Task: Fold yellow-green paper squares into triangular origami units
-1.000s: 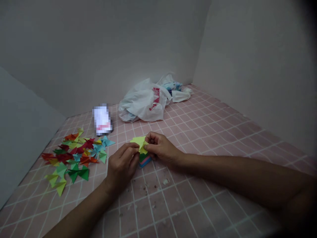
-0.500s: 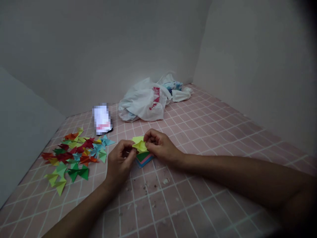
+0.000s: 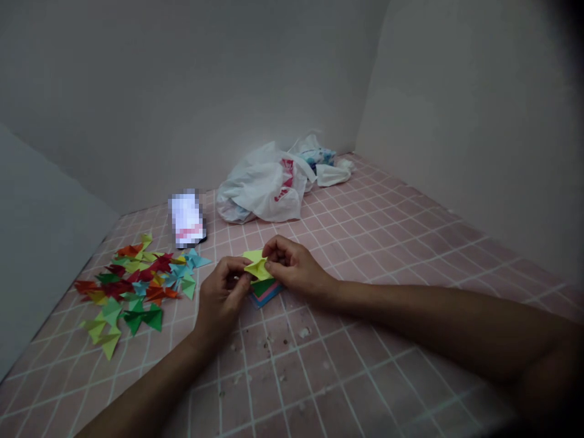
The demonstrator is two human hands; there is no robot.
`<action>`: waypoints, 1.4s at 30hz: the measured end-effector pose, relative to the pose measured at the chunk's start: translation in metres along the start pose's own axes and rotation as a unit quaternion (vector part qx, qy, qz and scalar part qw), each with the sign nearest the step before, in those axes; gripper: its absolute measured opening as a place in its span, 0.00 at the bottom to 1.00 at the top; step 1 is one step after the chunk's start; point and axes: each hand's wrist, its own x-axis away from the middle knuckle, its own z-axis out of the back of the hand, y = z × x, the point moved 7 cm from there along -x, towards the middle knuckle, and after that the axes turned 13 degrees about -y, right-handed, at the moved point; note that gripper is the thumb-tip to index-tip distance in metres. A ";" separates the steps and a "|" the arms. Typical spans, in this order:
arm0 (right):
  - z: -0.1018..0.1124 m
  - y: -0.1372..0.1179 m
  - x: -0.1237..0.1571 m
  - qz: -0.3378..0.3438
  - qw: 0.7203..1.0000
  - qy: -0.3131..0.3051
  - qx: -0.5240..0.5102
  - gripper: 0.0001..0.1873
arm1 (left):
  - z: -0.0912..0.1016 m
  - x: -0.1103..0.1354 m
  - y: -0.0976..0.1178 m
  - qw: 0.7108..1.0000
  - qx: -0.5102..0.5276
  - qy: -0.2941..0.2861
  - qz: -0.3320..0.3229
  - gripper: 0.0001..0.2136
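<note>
Between both hands is a partly folded piece of yellow origami paper (image 3: 257, 269). My left hand (image 3: 223, 295) pinches its left edge between thumb and fingers. My right hand (image 3: 294, 267) is closed on the right edge, thumb and index finger pressed together there. Just beneath lies a small stack of coloured paper sheets (image 3: 266, 294), with green, pink and blue edges showing. A yellow part also shows behind the folded piece; I cannot tell whether it belongs to it or to the stack.
Many folded paper shapes (image 3: 137, 280) in red, orange, green, yellow and blue lie in a pile at the left. Behind them a lit phone (image 3: 187, 219) leans back. White plastic bags (image 3: 264, 188) sit by the wall on the pink tiled surface (image 3: 383, 389).
The yellow paper's middle looks slightly flatter, its opening less hollow. Both hands keep nearly the same place and grip. The whole view has shifted very slightly.
</note>
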 end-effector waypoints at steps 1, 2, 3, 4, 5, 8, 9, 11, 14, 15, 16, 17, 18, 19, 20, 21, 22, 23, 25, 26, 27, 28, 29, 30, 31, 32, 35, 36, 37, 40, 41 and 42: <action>0.000 0.000 0.000 0.002 1.000 -0.002 0.002 0.07 | 0.000 0.000 0.002 1.000 -0.018 -0.004 -0.009 0.01; 0.000 0.000 0.000 0.005 1.000 -0.003 0.009 0.07 | 0.000 0.000 0.003 0.999 -0.034 -0.005 -0.013 0.01; 0.000 -0.001 0.001 0.010 1.000 -0.003 0.022 0.06 | 0.000 0.001 0.004 0.999 -0.046 -0.002 -0.013 0.01; 0.000 -0.003 0.001 0.018 0.999 -0.002 0.042 0.05 | 0.001 0.001 0.004 0.998 -0.056 0.003 -0.011 0.01; 0.000 -0.006 0.002 0.031 0.997 -0.001 0.070 0.04 | 0.001 0.002 0.004 0.998 -0.063 0.008 -0.008 0.01; -0.005 -0.020 0.006 0.101 0.979 -0.017 0.178 0.07 | 0.002 0.002 0.007 0.997 -0.072 0.019 -0.007 0.02; -0.007 -0.024 0.007 0.123 0.971 -0.024 0.205 0.07 | 0.003 0.002 0.008 0.997 -0.071 0.021 -0.008 0.02; -0.008 -0.027 0.008 0.140 0.968 -0.035 0.204 0.06 | 0.003 0.002 0.009 0.997 -0.072 0.024 -0.011 0.02; -0.003 -0.019 0.005 0.082 0.994 -0.038 0.059 0.04 | 0.003 0.001 0.009 0.997 -0.077 0.023 -0.014 0.02; -0.002 -0.012 0.003 0.047 0.998 -0.038 -0.009 0.05 | 0.003 0.001 0.009 0.997 -0.078 0.023 -0.015 0.02; -0.001 -0.006 0.002 0.019 0.997 -0.033 -0.066 0.06 | 0.003 0.001 0.008 0.996 -0.081 0.022 -0.017 0.02; 0.000 -0.001 0.001 -0.003 0.992 -0.027 -0.119 0.07 | 0.003 0.001 0.008 0.996 -0.085 0.023 -0.019 0.03; 0.000 0.005 -0.001 -0.022 0.986 -0.028 -0.160 0.08 | 0.003 0.001 0.008 0.995 -0.090 0.023 -0.022 0.03; -0.001 0.009 -0.002 -0.038 0.980 -0.030 -0.191 0.08 | 0.003 0.001 0.008 0.995 -0.094 0.021 -0.026 0.03; -0.002 0.014 -0.002 -0.051 0.975 -0.034 -0.213 0.09 | 0.002 0.002 0.008 0.995 -0.098 0.020 -0.031 0.03; -0.003 0.017 -0.003 -0.061 0.971 -0.041 -0.227 0.09 | 0.002 0.002 0.007 0.994 -0.100 0.017 -0.033 0.04; -0.005 0.019 -0.003 -0.068 0.968 -0.049 -0.235 0.09 | 0.002 0.002 0.007 0.994 -0.100 0.015 -0.035 0.04; -0.006 0.020 -0.003 -0.072 0.967 -0.057 -0.239 0.09 | 0.002 0.002 0.007 0.994 -0.099 0.013 -0.037 0.04; -0.007 0.021 -0.003 -0.080 0.965 -0.067 -0.240 0.09 | 0.002 0.002 0.008 0.994 -0.105 0.010 -0.040 0.04; -0.007 0.021 -0.003 -0.084 0.965 -0.068 -0.240 0.10 | 0.002 0.002 0.009 0.993 -0.112 0.008 -0.043 0.04; -0.007 0.020 -0.003 -0.090 0.965 -0.068 -0.238 0.11 | 0.002 0.002 0.010 0.991 -0.123 0.007 -0.048 0.05; -0.006 0.020 -0.003 -0.094 0.965 -0.067 -0.234 0.13 | 0.001 0.002 0.012 0.990 -0.134 0.006 -0.053 0.05; -0.006 0.018 -0.003 -0.097 0.967 -0.069 -0.227 0.15 | 0.001 0.002 0.013 0.988 -0.145 0.005 -0.058 0.05; -0.006 0.017 -0.003 -0.097 0.969 -0.071 -0.217 0.15 | 0.001 0.002 0.015 0.986 -0.155 0.007 -0.063 0.05; -0.006 0.015 -0.003 -0.096 0.971 -0.075 -0.204 0.15 | 0.001 0.001 0.016 0.984 -0.163 0.010 -0.066 0.05; -0.007 0.014 -0.003 -0.095 0.974 -0.078 -0.188 0.14 | 0.001 0.001 0.018 0.983 -0.169 0.012 -0.069 0.05; -0.009 0.010 -0.001 -0.088 0.984 -0.074 -0.136 0.11 | -0.001 0.002 0.023 0.978 -0.188 0.011 -0.084 0.06; -0.008 0.008 -0.001 -0.080 0.988 -0.063 -0.116 0.09 | -0.001 0.003 0.025 0.976 -0.196 0.009 -0.092 0.06; -0.007 0.007 0.000 -0.069 0.992 -0.047 -0.095 0.08 | -0.002 0.003 0.027 0.974 -0.204 0.008 -0.099 0.06; -0.001 0.003 0.000 -0.034 0.999 0.000 -0.040 0.07 | -0.004 0.005 0.031 0.970 -0.216 0.007 -0.112 0.06; 0.000 0.002 0.001 -0.024 0.999 0.010 -0.030 0.06 | -0.005 0.005 0.031 0.970 -0.214 0.007 -0.113 0.06; 0.000 0.001 0.001 -0.015 0.999 0.015 -0.025 0.06 | -0.005 0.005 0.031 0.971 -0.212 0.007 -0.112 0.06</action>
